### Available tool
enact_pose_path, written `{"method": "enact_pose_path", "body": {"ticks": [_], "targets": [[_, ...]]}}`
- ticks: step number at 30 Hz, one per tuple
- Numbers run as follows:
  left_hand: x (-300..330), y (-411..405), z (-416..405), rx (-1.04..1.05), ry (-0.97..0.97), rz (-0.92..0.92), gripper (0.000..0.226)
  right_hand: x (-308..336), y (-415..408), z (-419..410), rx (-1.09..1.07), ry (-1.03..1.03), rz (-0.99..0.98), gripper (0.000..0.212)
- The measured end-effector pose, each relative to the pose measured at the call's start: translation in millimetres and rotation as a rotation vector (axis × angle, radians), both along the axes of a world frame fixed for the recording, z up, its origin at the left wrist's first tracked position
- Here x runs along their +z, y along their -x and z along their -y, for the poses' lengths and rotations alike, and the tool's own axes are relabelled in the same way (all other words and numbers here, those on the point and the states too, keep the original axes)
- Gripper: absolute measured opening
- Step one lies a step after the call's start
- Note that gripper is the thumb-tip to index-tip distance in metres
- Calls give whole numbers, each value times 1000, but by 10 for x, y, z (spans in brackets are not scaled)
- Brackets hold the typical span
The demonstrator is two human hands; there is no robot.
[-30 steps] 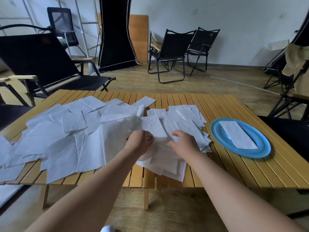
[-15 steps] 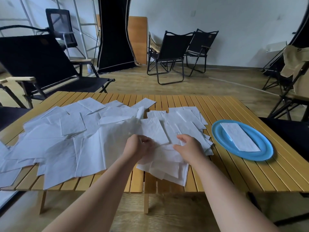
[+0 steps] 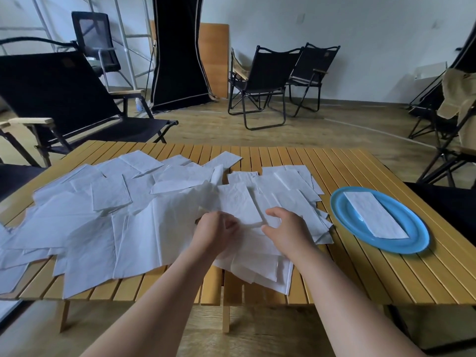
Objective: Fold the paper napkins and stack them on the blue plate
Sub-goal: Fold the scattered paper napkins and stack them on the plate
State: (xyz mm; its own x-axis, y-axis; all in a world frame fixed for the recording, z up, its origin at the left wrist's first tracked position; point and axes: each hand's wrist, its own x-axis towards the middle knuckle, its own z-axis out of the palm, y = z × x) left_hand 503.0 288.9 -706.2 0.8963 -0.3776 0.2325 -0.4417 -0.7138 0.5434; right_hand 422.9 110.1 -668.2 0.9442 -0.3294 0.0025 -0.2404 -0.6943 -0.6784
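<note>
White paper napkins [image 3: 108, 222] lie scattered in a loose heap over the left and middle of the wooden slat table [image 3: 360, 253]. A blue plate [image 3: 417, 240] sits at the right with one folded napkin [image 3: 373, 215] on it. My left hand [image 3: 215, 229] has its fingers curled into a napkin in the middle of the heap. My right hand [image 3: 288, 228] is just to the right of it, fingers bent over the near end of a narrow folded napkin [image 3: 240, 204]. Whether the right hand actually pinches paper is hard to tell.
Black folding chairs [image 3: 268, 81] stand on the wood floor behind the table, another black chair [image 3: 64, 99] stands at the far left, and more chairs [image 3: 443, 130] at the right. Bare table slats show between the heap and the plate.
Both hands shifted slightly apart and forward within the heap. A narrow folded napkin now lies between them. The view has tilted a little.
</note>
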Motion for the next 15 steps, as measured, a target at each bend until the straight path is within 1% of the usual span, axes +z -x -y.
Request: {"method": "enact_pose_path", "body": {"ticks": [7, 11, 15], "targets": [[34, 16, 9, 60, 66, 3, 19, -58, -33, -44, 36, 3, 24, 45], [71, 30, -15, 21, 83, 31, 18, -43, -35, -55, 56, 21, 49, 46], [64, 72, -62, -71, 53, 19, 20, -49, -47, -55, 58, 30, 68, 37]]}}
